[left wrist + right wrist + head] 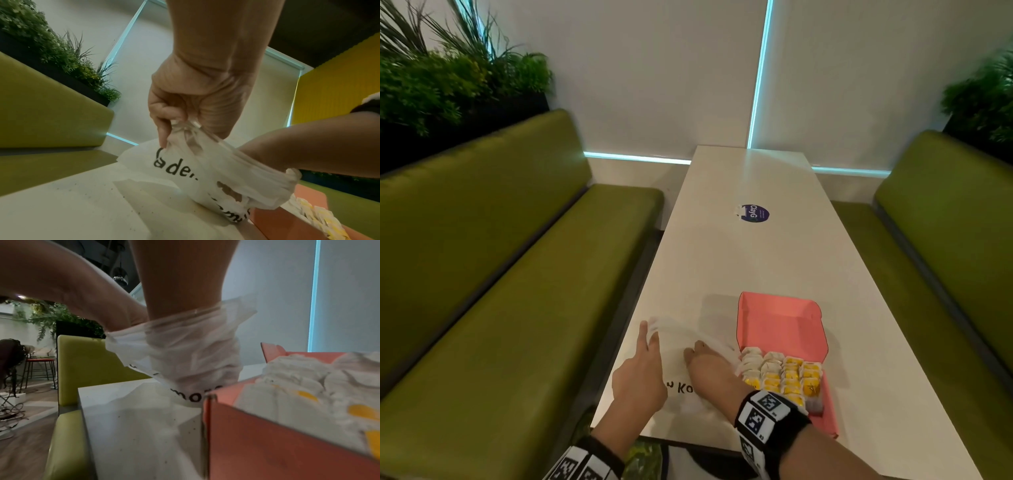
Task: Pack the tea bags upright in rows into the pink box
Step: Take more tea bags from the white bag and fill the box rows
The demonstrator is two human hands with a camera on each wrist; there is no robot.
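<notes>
From above, both forearms reach out over the near end of the table (739, 260). The left hand (643, 370) stretches forward near the table's left edge, fingers extended, pinching the rim of a white bag (681, 346) and lifting it off the surface. The right hand (709, 366) angles across from the right, pushed into the bag's mouth; its fingers are hidden inside, so whether it grasps anything I cannot tell. The pink box (784, 318) sits by the near right part of the table, lid flap open toward the far end, and tea bags (780, 373) stand upright in rows filling its near half, touching one another.

Left wrist view now: the left hand (191, 100) hangs down from above, thumb and fingers closed on a bunched fold of the bag (205, 172), one finger pointing straight down. The bag has black lettering and rests on the table (72, 203). The right forearm comes in from the right, plastic gathered round the wrist. Box (277, 224) and tea bags (312, 212) show at the lower right.

Right wrist view: the right hand (185, 360) drops straight down, wrapped in the bag (216, 337) to the wrist, fingers unseen. Just right of it, touching the bag, stands the box (267, 434), with tea bags (298, 395) packed to its rim.
</notes>
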